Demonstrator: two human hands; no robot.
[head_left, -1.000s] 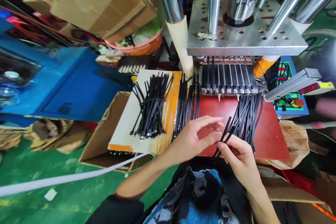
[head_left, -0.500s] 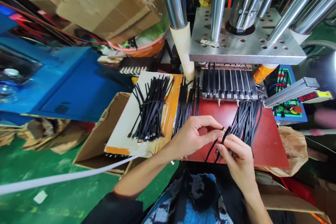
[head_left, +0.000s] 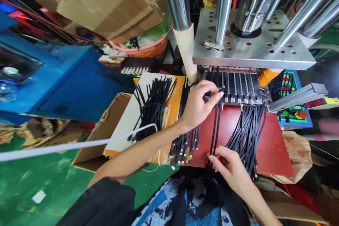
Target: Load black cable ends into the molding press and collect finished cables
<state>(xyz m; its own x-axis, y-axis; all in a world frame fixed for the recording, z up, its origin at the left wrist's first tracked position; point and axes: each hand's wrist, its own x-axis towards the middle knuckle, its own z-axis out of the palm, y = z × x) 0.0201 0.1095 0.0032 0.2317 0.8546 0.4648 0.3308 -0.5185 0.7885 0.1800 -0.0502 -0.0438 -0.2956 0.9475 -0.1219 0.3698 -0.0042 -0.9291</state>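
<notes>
Two black flat cables point(head_left: 216, 123) run from one of my hands to the other. My left hand point(head_left: 201, 100) pinches their far ends at the front edge of a slotted metal mould point(head_left: 242, 88). Nearer my body, my right hand point(head_left: 227, 162) has its fingers closed around the lower part of the same cables. Dark strips fill the slots of the mould, which sits beneath a thick steel press plate point(head_left: 254, 60). A heap of black cables point(head_left: 246, 136) hangs from the mould's right part onto the red board point(head_left: 275, 144). My fingers hide the exact cable ends.
Left of the red board, a bundle of black cables point(head_left: 156, 107) lies on a white and orange board point(head_left: 119, 139). More cables with metal plugs point(head_left: 182, 150) lie beside it. Steel columns point(head_left: 176, 3) rise behind. A control box point(head_left: 299, 113) stands right. A white strap point(head_left: 79, 144) crosses the left side.
My left hand has moved up and away to the mould with the cable ends. My right hand has come slightly down and toward me, and the cables are now stretched between both hands.
</notes>
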